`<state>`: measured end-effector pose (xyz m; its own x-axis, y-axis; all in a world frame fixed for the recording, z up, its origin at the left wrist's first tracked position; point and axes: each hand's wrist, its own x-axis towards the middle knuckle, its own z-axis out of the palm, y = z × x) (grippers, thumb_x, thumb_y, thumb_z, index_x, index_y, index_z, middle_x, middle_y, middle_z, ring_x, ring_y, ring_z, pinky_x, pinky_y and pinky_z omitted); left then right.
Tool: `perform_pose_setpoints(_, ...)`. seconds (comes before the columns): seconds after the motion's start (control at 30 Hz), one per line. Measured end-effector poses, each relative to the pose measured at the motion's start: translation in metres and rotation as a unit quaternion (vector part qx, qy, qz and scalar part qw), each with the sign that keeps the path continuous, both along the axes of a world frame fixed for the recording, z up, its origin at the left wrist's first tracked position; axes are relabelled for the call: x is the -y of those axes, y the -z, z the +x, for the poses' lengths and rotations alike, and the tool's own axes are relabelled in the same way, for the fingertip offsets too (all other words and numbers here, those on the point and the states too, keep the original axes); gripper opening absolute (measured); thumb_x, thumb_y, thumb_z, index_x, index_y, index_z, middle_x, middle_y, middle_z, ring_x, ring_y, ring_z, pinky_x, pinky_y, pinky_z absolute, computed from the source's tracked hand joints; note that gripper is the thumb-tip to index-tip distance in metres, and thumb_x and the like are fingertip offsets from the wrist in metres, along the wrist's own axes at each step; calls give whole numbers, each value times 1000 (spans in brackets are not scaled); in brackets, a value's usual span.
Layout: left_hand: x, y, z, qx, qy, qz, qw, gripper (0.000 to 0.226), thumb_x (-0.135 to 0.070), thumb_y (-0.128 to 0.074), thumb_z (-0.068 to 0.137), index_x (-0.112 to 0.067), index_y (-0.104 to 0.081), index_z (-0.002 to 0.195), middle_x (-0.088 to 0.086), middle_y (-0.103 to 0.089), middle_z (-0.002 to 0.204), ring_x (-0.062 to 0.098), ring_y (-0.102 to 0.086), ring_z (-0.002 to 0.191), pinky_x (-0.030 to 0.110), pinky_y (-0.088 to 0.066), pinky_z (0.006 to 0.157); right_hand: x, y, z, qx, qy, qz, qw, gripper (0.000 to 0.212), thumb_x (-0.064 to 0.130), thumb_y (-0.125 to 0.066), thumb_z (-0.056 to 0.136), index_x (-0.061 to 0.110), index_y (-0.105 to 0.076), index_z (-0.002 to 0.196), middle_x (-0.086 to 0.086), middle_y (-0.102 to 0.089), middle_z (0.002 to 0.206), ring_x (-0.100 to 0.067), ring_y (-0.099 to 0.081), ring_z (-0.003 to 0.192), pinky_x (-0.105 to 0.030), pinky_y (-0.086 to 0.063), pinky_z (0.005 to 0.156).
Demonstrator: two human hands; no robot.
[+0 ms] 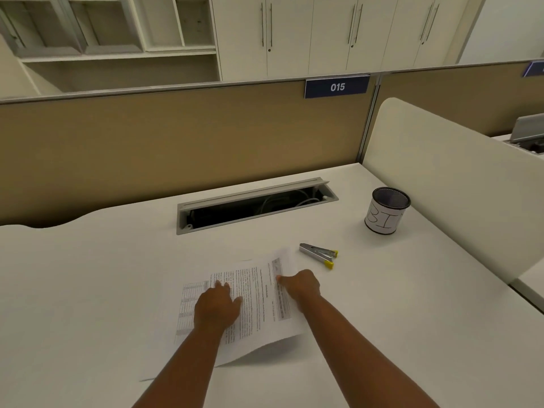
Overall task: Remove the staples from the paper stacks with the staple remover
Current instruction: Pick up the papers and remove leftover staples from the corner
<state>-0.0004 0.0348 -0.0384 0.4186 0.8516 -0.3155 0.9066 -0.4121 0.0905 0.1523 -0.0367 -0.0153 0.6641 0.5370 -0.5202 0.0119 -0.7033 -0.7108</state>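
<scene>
Left hand (216, 304) flat on printed paper stack (259, 301) at lower centre, right hand (303, 285) pinching its edge; staple remover (319, 254) just right

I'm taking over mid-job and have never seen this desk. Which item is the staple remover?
Start at the open cable tray set into the white desk. Nearer the person and to the right, just beyond the printed paper stack, lies the staple remover. It is the only small metal tool there, with yellow tips.

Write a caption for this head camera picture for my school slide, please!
Two hands, left and right, press printed papers on a desk; the staple remover lies untouched nearby.
</scene>
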Motion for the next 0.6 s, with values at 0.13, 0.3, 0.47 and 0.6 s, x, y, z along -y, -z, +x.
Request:
perform_pose_setpoints(0.13, 10, -9, 5, 64, -42, 31, 997, 44, -39, -33, 96, -7, -56, 116, 10, -59, 126, 23, -58, 111, 30, -47, 89, 2, -23, 13, 102, -77, -8, 992, 51, 31, -70, 79, 6, -55, 120, -11, -64, 118, -26, -61, 106, -33, -49, 86)
perform_pose_setpoints(0.3, 12, -27, 1, 292, -131, 84, 944, 36, -28, -35, 97, -9, -59, 116, 12, -65, 117, 24, -62, 99, 31, -48, 81, 6, -63, 32, 127, -193, 45, 972, 23, 27, -73, 76, 9, -61, 68, -6, -60, 74, -19, -58, 70, -21, -43, 57)
perform_pose_setpoints(0.47, 3, -52, 7, 492, -138, -112, 852, 36, -35, -41, 95, -17, -55, 124, 9, -57, 128, 32, -51, 121, 42, -43, 99, 17, -87, 51, 112, -333, 27, 936, 29, 27, -71, 78, 9, -69, 100, -9, -70, 96, -19, -63, 76, -26, -53, 72)
perform_pose_setpoints(0.6, 2, -66, 12, 585, -131, -243, 763, 23, -35, -60, 84, -20, -71, 70, -1, -70, 67, 21, -64, 67, 23, -54, 55, 17, -90, 58, 146, -409, -5, 901, 29, 29, -71, 77, 11, -69, 100, -2, -65, 85, -17, -59, 75, -21, -45, 64)
